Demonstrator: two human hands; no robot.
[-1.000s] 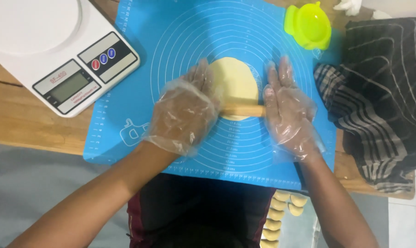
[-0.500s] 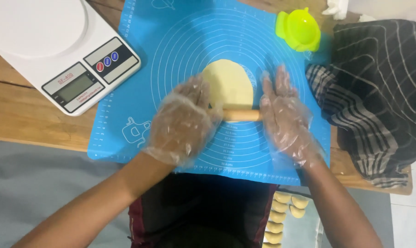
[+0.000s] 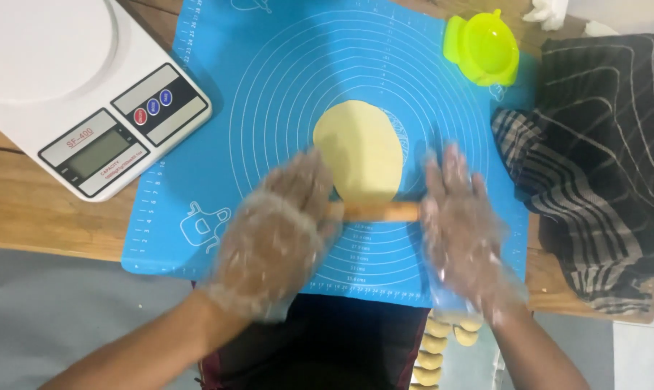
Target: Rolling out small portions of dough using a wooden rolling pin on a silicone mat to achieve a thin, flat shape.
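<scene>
Rolling pin [image 3: 374,211] under both flat palms — dough [image 3: 359,150] beyond fingertips.

Kitchen scale [image 3: 74,87]: white, flat, rectangular, standing at the upper left, partly on the wooden table [image 3: 23,202] and just beside the left edge of the blue mat [image 3: 269,72].

Screen [image 3: 99,153]: one grey rectangular display, set in a light panel at the scale's near corner, tilted with the body; small dark lettering runs above and below it.

Button panel [image 3: 161,105]: dark rectangular patch beside the screen, bearing three small round buttons, one red and two blue.

Mat markings: pale printed rings, ruler ticks along the edges, small numerals down the middle, and a white apron outline [image 3: 197,224] at the lower left.

No packages or signs.
</scene>
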